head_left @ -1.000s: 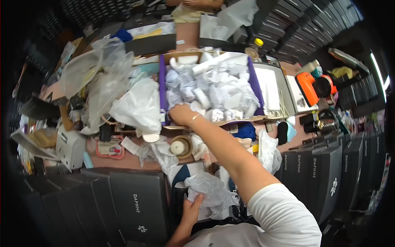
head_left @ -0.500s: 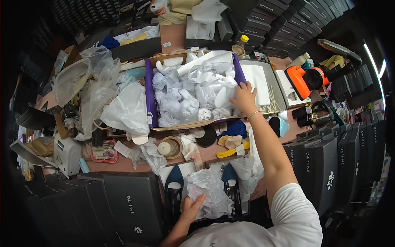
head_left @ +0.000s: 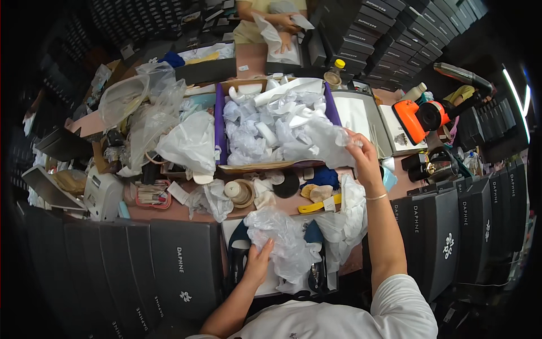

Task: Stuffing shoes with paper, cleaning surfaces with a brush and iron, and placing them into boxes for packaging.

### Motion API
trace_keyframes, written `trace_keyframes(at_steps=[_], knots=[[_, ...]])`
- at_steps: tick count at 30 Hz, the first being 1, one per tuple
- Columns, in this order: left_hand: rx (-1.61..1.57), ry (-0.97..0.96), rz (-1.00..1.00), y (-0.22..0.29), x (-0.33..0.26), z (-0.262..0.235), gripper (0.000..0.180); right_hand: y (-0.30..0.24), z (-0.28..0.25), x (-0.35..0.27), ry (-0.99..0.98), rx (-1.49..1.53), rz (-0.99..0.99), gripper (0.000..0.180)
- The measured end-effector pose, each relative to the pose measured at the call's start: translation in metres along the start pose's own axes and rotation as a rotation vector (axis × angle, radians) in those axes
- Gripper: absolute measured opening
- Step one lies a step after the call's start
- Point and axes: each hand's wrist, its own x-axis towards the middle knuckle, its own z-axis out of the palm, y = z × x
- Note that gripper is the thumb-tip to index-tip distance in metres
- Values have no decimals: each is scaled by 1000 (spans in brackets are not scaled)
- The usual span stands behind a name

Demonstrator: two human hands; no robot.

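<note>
My right hand (head_left: 363, 155) pinches the edge of a thin white sheet of wrapping paper (head_left: 324, 142). That sheet stretches out over the right part of a purple-sided box (head_left: 222, 133) full of crumpled white paper. Low in the middle, my left hand (head_left: 258, 264) has its fingers closed on a crumpled, translucent white wrapping sheet (head_left: 285, 237). This wrap hangs above an open shoebox with a pair of dark teal pointed shoes, a left one (head_left: 238, 248) and a right one (head_left: 316, 277). The wrap covers parts of both shoes and most of the box interior.
Dark shoeboxes (head_left: 186, 265) stand in rows on both sides. A tape roll (head_left: 241, 193), a yellow strip (head_left: 320, 204) and cloths lie between the boxes. Clear plastic bags (head_left: 189, 144) are heaped left. An orange device (head_left: 411, 121) stands right. Across the table, another person's hands (head_left: 288, 34) handle paper.
My right hand has drawn a white sheet up from the purple box, toward me and rightward. My left hand has lifted the crumpled wrap slightly. The other person's hands have come further into view.
</note>
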Motion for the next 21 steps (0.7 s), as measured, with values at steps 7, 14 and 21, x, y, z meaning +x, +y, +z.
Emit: trace_keyframes(at_steps=[7,14,21], knots=[[-423,-394,-210,16,-1,-5,61,-8,99,-169,-977,-568,-387,19],[127,-108,28,7,-12,1,31,-35,95,-224,-964,-525,-208,39],[892,-427,353,31,-40,11,24,-50,75,-197,-327,-639,-44,32]])
